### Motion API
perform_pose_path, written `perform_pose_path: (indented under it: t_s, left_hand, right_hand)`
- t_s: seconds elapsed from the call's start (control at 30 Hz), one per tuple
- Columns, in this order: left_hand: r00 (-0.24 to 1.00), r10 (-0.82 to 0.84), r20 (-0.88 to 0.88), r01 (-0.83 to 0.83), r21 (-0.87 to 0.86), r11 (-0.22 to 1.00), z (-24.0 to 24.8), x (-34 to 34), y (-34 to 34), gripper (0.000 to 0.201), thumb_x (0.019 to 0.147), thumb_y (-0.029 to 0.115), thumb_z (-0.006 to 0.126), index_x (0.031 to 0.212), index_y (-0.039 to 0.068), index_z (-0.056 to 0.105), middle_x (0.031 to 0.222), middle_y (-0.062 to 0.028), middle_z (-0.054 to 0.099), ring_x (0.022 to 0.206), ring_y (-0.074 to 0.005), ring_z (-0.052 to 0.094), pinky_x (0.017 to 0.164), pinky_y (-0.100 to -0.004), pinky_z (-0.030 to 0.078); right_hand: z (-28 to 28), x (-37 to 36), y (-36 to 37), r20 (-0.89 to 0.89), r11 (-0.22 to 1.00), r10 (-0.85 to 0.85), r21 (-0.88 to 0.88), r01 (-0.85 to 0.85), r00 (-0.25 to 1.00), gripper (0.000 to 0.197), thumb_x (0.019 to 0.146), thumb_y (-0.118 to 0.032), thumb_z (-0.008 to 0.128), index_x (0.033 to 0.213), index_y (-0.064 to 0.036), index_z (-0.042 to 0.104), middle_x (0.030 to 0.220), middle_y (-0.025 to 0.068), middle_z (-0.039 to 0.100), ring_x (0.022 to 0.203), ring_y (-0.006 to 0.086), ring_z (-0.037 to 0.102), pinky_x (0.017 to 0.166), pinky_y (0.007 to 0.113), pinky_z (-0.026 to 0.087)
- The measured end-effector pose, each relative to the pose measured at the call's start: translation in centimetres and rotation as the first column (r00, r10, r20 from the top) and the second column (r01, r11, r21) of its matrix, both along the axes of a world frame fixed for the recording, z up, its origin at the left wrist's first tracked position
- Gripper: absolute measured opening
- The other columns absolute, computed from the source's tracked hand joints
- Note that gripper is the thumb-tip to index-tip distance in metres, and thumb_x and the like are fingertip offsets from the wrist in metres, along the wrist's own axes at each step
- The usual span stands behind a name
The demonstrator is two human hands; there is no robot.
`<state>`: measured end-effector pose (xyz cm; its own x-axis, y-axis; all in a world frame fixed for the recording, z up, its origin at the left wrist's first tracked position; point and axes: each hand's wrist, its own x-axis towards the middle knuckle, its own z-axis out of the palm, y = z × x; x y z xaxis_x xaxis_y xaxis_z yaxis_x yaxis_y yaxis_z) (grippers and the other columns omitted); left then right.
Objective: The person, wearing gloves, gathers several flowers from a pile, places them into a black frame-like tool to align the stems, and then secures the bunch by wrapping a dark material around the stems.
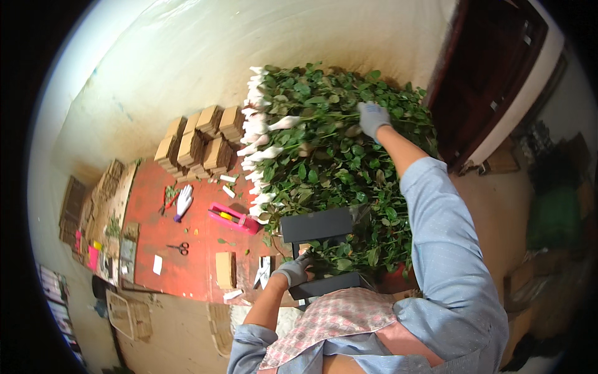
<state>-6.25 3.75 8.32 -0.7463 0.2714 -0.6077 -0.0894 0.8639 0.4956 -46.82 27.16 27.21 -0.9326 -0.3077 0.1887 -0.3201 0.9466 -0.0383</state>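
Observation:
A large pile of leafy rose stems (349,143) covers the right part of the red table, flower ends to the left in white sleeves (254,128). My right hand (374,119), in a grey glove, reaches over the far side and closes on a rose stem; a white-sleeved rose head (284,123) lies in line with it. Close to my body, my gloved left hand (294,272) has its fingers curled between two black panels (316,225) of a stand, beside leafy stems. What those fingers hold is hidden.
Stacks of brown cardboard pieces (190,148) stand at the back left. Nearer lie a pink box (233,218) with a yellow-handled tool, black scissors (178,249), red-handled pruners (168,202), a white glove (184,201) and a small cardboard stack (225,270). A dark door (486,68) is at right.

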Motion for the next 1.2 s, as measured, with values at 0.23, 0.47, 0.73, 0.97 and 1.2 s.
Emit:
perform_pose_path:
  t_s: [0.23,0.47,0.73,0.97,1.2]
  left_hand:
    - [0.999,-0.019,-0.043,0.018,-0.013,1.0,-1.5,0.4,-0.4,0.063,0.088,0.041,0.064,0.146,0.018,0.051,0.156,-0.0109,0.044,0.13,-0.0355,0.056,0.104,-0.0454,0.047]
    - [0.998,-0.05,-0.028,0.049,-0.035,0.998,-0.5,-0.3,-0.7,0.061,0.09,0.039,0.061,0.146,0.017,0.051,0.157,-0.012,0.043,0.129,-0.0354,0.057,0.104,-0.044,0.048]
    - [0.989,-0.033,-0.146,0.033,0.003,0.999,-8.0,0.9,-1.5,0.055,0.09,0.035,0.062,0.141,0.015,0.056,0.141,-0.0157,0.058,0.117,-0.0367,0.063,0.098,-0.0444,0.051]
    - [0.997,-0.011,-0.08,0.01,-0.02,1.0,0.0,1.0,-1.0,0.06,0.089,0.037,0.061,0.144,0.015,0.053,0.134,-0.0183,0.062,0.118,-0.036,0.062,0.1,-0.0428,0.05]
    - [0.998,0.015,-0.061,-0.013,0.027,1.0,-1.3,0.3,-1.0,0.067,0.088,0.038,0.064,0.15,0.018,0.047,0.156,-0.0099,0.045,0.126,-0.037,0.058,0.104,-0.0444,0.047]
  right_hand:
    - [7.2,3.5,-4.8,-0.455,0.767,0.445,-0.251,-0.591,0.771,0.029,0.092,-0.01,0.059,0.121,-0.0104,0.062,0.11,0.0156,0.065,0.103,0.0371,0.064,0.092,0.047,0.051]
    - [16.8,15.0,-11.7,-0.733,0.481,0.565,-0.079,-0.873,0.378,0.032,0.09,-0.011,0.065,0.122,-0.0115,0.064,0.105,0.0109,0.065,0.09,0.0299,0.069,0.078,0.04,0.057]
    - [7.2,26.0,-2.1,-0.29,0.584,0.796,0.139,-0.8,0.531,0.038,0.086,-0.011,0.055,0.122,-0.014,0.067,0.109,0.0081,0.064,0.093,0.0252,0.064,0.077,0.037,0.052]
    - [-9.3,29.3,8.5,0.288,0.82,0.552,-0.017,-0.572,0.783,0.041,0.083,-0.004,0.062,0.122,-0.0123,0.059,0.11,0.0113,0.059,0.101,0.0331,0.062,0.08,0.045,0.053]
    - [-19.4,27.8,9.8,0.439,0.873,0.384,0.115,-0.475,0.812,0.038,0.086,-0.005,0.062,0.124,-0.0099,0.057,0.112,0.0149,0.059,0.103,0.0346,0.063,0.083,0.047,0.053]
